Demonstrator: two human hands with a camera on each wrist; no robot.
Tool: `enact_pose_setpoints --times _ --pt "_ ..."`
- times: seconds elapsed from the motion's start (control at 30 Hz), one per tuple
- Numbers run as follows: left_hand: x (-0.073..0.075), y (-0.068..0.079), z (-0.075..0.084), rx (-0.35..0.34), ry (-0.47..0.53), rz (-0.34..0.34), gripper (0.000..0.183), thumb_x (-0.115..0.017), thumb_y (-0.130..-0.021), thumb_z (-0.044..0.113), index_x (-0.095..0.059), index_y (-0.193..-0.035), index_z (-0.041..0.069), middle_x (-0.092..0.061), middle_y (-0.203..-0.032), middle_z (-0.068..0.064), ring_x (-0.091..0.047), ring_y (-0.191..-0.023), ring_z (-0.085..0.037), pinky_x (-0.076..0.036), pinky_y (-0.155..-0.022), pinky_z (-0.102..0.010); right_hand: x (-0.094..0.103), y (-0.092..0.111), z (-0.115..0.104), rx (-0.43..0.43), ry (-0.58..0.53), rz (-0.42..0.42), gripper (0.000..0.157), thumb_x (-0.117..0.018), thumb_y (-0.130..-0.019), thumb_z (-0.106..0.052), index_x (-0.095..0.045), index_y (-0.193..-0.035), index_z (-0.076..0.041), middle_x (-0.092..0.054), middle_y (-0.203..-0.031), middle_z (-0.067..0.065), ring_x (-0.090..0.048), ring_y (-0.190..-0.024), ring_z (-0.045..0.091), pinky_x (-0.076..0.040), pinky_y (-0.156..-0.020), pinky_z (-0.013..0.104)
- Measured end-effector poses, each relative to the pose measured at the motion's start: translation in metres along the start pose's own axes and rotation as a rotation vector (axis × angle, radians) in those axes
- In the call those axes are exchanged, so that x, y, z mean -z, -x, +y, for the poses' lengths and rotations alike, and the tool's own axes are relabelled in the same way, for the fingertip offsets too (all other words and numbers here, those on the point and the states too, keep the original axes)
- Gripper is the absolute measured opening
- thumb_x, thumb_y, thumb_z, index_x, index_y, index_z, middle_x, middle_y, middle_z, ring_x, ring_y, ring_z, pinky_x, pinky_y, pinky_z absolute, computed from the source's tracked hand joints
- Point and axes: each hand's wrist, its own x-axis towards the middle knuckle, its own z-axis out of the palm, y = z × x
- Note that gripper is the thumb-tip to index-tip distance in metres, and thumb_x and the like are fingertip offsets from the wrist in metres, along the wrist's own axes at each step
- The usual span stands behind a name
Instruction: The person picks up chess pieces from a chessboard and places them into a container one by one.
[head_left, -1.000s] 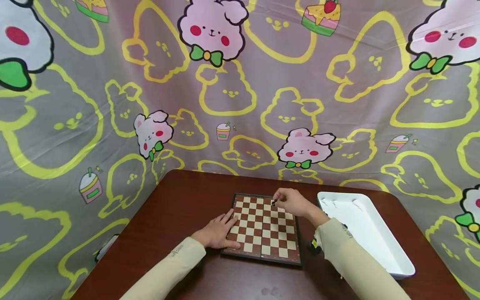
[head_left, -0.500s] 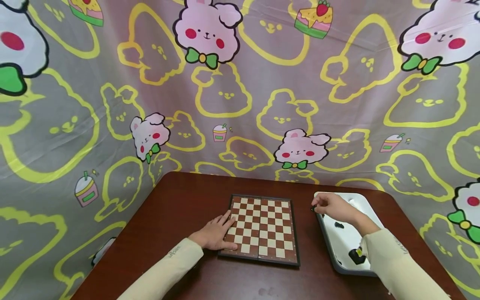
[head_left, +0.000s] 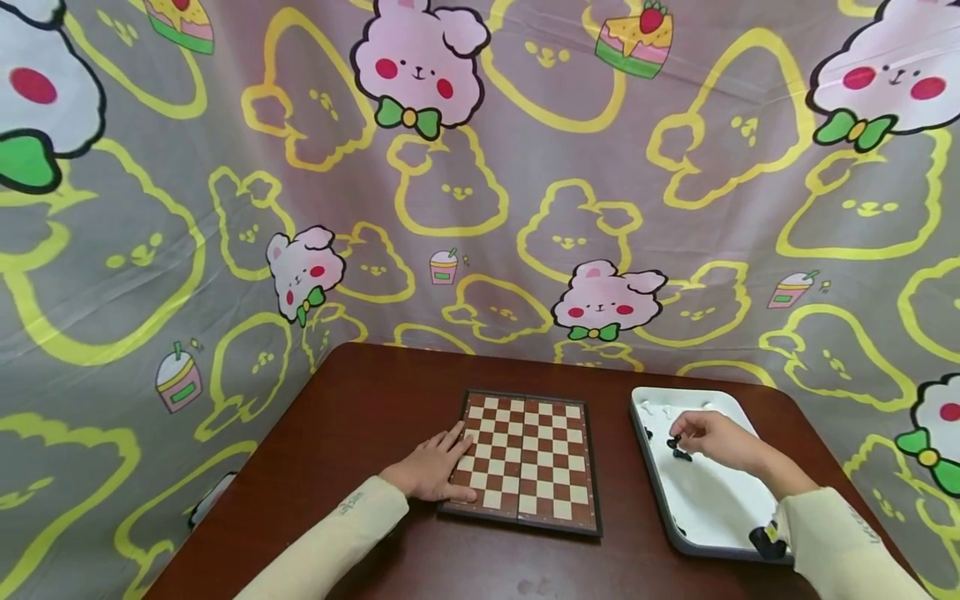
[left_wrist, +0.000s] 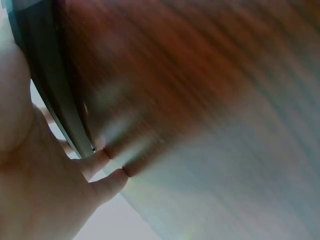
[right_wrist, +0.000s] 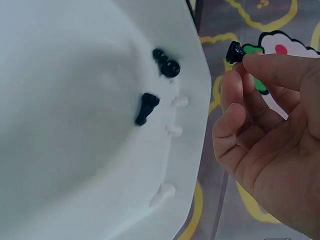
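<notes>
My left hand (head_left: 429, 471) rests along the left edge of the brown-and-cream chessboard (head_left: 525, 458), fingers spread, thumb on its near corner. In the left wrist view the board's dark edge (left_wrist: 55, 80) runs beside the palm. Over the white tray (head_left: 723, 500), my right hand (head_left: 716, 440) pinches a small black chess piece (right_wrist: 235, 52) between thumb and fingertips. Two black chess pieces lie in the tray: one on its side (right_wrist: 147, 108), another (right_wrist: 166, 63) closer to the wall. White chess pieces (right_wrist: 174, 130) lie along the same end.
The tray stands right of the chessboard on the dark red-brown table (head_left: 390, 383), with a strip of tabletop between them. A patterned curtain (head_left: 480, 250) hangs behind and to the left. A small dark thing (head_left: 679, 527) lies at the tray's near left corner.
My right hand has moved from above the board's far side rightward to over the tray, still pinching a black chess piece. My left hand has stayed on the board's edge.
</notes>
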Motion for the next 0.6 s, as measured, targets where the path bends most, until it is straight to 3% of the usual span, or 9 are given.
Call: enact_pose_setpoints --times 0.37,0.6 --pt "0.007 0.001 0.003 0.009 0.024 -0.001 0.096 -0.053 -0.08 0.072 -0.023 -0.152 0.015 -0.009 -0.157 -0.012 -0.026 -0.135 -0.039 -0.032 -0.101 -0.054 0.003 0.011 0.018 -0.038 0.016 -0.012 0.012 -0.058 -0.089 0.0 -0.062 -0.1 0.003 -0.059 -0.082 0.01 -0.053 -0.071 0.011 -0.044 -0.06 0.027" --pt "0.008 0.002 0.005 0.043 0.066 -0.014 0.097 -0.057 -0.079 0.07 -0.025 -0.152 0.015 -0.01 -0.157 -0.013 -0.027 -0.135 -0.039 -0.032 -0.1 -0.054 0.005 0.02 0.017 -0.127 0.024 0.014 0.016 -0.057 -0.092 -0.006 -0.06 -0.104 0.005 -0.06 -0.082 0.011 -0.058 -0.073 0.022 -0.045 -0.064 0.036"
